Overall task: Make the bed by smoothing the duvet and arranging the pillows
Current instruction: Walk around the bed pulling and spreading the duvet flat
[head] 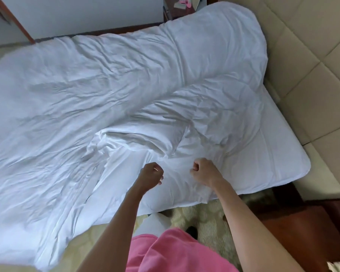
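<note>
Bedroom, seen from above: padded cream headboard along the 3 o'clock side, patterned carpet at 6 o'clock. Mattress is bare at its corner near 4 o'clock. White duvet covers the rest, heavily creased, with a bunched fold near centre; its 1 o'clock corner rides up against the headboard. No pillows in view.

Step in hand, as judged: smoothing the duvet, early. Left hand and right hand, close together at 6 o'clock, are both curled tight, each apparently pinching the duvet edge.

Next move needs a pull toward 4 o'clock to cover the bare corner and flatten the fold.

Nightstand with pink clutter at 12 o'clock. Pink garment at 6 o'clock.
</note>
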Motion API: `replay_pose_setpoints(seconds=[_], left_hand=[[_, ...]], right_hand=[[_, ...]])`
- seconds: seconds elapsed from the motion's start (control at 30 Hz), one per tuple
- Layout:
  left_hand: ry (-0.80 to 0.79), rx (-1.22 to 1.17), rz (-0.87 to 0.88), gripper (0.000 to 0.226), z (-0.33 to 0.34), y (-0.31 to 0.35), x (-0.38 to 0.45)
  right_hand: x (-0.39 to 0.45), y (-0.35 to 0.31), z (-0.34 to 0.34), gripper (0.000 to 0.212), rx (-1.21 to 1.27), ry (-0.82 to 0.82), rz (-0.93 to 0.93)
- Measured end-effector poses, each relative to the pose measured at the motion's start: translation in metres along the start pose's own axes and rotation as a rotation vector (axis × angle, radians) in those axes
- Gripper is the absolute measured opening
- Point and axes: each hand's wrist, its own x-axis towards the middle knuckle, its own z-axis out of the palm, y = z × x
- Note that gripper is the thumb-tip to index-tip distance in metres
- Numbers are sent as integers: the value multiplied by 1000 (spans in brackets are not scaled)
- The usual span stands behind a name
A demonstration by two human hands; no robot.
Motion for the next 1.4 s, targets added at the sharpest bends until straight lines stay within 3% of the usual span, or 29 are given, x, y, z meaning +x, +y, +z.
replay_pose_setpoints(seconds=[0.17, 0.27, 0.33, 0.5, 0.67, 0.73, 0.8, 0.87, 0.93, 1.03, 1.07, 1.13, 1.2, 1.23, 1.33, 1.4], left_hand=[[41, 159, -12, 15, -39, -19, 58], [76, 324, 44, 13, -61, -32, 100], [91, 478, 89, 23, -74, -44, 133], [76, 820, 195, 68, -103, -77, 203], [-5, 1017, 178, 84, -111, -99, 252], [-16, 1045, 161, 80, -105, -108, 262], [20, 1031, 165, 74, -100, -114, 267], [90, 1008, 182, 55, -96, -110, 267], [120, 989, 165, 37, -97, -100, 263], [50, 869, 122, 28, -93, -95, 246], [21, 823, 128, 32, -89, -98, 239], [27, 811, 140, 65, -80, -99, 225], [183, 844, 151, 89, -71, -87, 220], [252, 855, 160, 89, -67, -75, 218], [300, 872, 279, 48, -47, -32, 210], [305, 736, 341, 29, -27, -2, 195]], right_hand=[[63, -36, 22, 31, -8, -40, 34], [111, -53, 41, 20, 69, -66, 105], [148, -60, 59, 13, 159, -67, 142], [216, -57, 118, 62, 527, -54, 460], [244, -43, 156, 70, 726, 24, 710], [250, -38, 163, 62, 868, 9, 796], [253, -39, 164, 35, 1011, 20, 827], [255, -41, 161, 17, 1051, 70, 829], [252, -41, 157, 17, 1024, 126, 824], [228, -49, 141, 12, 1126, 201, 792], [218, -52, 134, 13, 1208, 223, 755], [193, -63, 112, 16, 1358, 228, 638], [168, -67, 88, 16, 1482, 218, 512], [156, -66, 77, 17, 1533, 210, 468], [124, -53, 48, 19, 1620, 209, 365], [106, -38, 29, 21, 1634, 211, 323]])
